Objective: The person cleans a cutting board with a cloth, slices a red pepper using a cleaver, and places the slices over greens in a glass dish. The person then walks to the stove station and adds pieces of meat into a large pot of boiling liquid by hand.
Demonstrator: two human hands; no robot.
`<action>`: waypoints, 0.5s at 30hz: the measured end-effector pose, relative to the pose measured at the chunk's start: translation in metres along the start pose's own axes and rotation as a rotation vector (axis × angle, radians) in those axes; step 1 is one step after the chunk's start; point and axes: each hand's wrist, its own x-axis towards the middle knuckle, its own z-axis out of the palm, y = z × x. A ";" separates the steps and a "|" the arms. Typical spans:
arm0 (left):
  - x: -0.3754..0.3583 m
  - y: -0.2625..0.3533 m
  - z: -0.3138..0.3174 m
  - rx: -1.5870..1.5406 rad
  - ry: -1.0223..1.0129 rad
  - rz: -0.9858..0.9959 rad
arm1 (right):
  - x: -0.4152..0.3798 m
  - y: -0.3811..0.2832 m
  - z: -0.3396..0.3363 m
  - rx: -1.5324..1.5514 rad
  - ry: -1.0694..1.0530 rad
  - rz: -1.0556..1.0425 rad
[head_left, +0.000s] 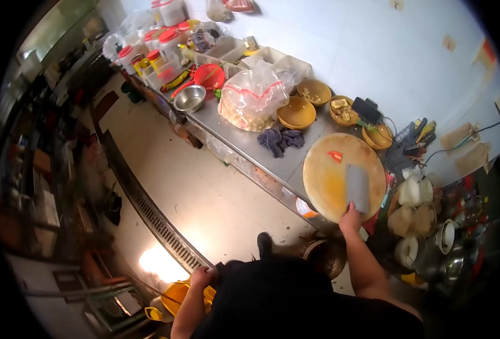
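In the head view, my right hand [350, 219] is closed round the handle of a cleaver [357, 188]. The cleaver's broad grey blade lies over the right part of a round wooden chopping board [323, 195]. A red piece of food [335, 156] sits near the board's far edge, and a yellow stain marks the middle of the wood. My left hand [202, 276] is down by my side at the edge of my dark clothing, its fingers curled; what it holds, if anything, is too small to make out.
Left of the board are a dark cloth [281, 140], a yellow bowl [296, 113], a large plastic bag [250, 99] and a metal bowl [189, 98]. Stacked bowls [411, 220] stand at the right. A floor drain [165, 234] runs behind my left side.
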 end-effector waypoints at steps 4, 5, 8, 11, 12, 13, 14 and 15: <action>0.072 -0.046 -0.034 0.052 -0.099 -0.129 | 0.017 -0.016 0.001 -0.032 0.044 -0.014; 0.089 -0.053 -0.042 0.105 -0.082 -0.098 | 0.018 -0.017 -0.002 -0.108 0.004 -0.023; 0.148 -0.045 -0.073 0.605 -0.195 0.211 | -0.012 -0.037 -0.010 -0.097 0.083 -0.074; 0.224 -0.026 -0.076 0.606 -0.289 0.244 | -0.050 -0.057 0.002 0.039 0.212 -0.107; 0.229 0.017 -0.094 0.363 -0.233 0.159 | -0.065 -0.061 0.015 0.050 0.240 -0.214; 0.227 0.064 -0.119 0.370 -0.266 0.182 | -0.084 -0.063 0.026 0.056 0.271 -0.311; 0.262 0.072 -0.114 0.396 -0.300 0.281 | -0.099 -0.066 0.040 0.080 0.163 -0.265; 0.275 0.102 -0.125 0.449 -0.315 0.411 | -0.112 -0.070 0.053 0.106 0.059 -0.228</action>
